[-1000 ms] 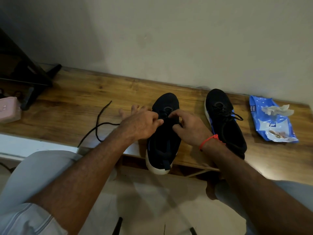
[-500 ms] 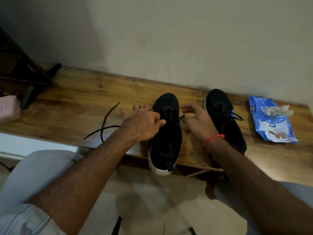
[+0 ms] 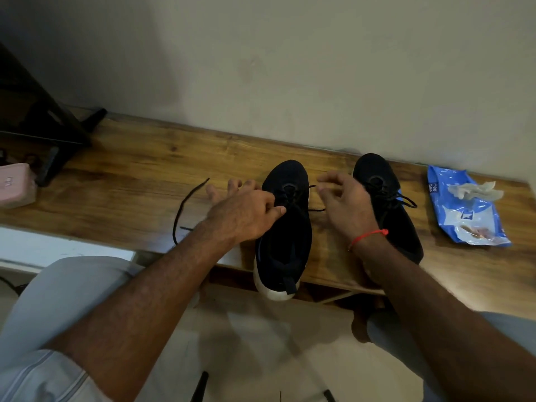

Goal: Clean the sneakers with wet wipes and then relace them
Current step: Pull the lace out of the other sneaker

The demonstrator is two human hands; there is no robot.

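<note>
Two black sneakers stand on a wooden bench. The near sneaker has a white heel that overhangs the front edge. My left hand pinches its black shoelace at the eyelets with thumb and forefinger. The lace's long end trails left across the wood. A short lace end sticks out on the shoe's right side. My right hand hovers between the shoes with fingers loosely curled and holds nothing. The other sneaker, laced, stands to the right, partly hidden by my right wrist.
A blue wet wipes pack lies at the bench's right end with a crumpled wipe on top. At the left end are a pink box and a black stand. A wall runs right behind the bench.
My right hand let go at the eyelets and drew away to the right, opening. The loose lace end on the left slid closer to the shoe. My left hand stayed at the eyelets.
</note>
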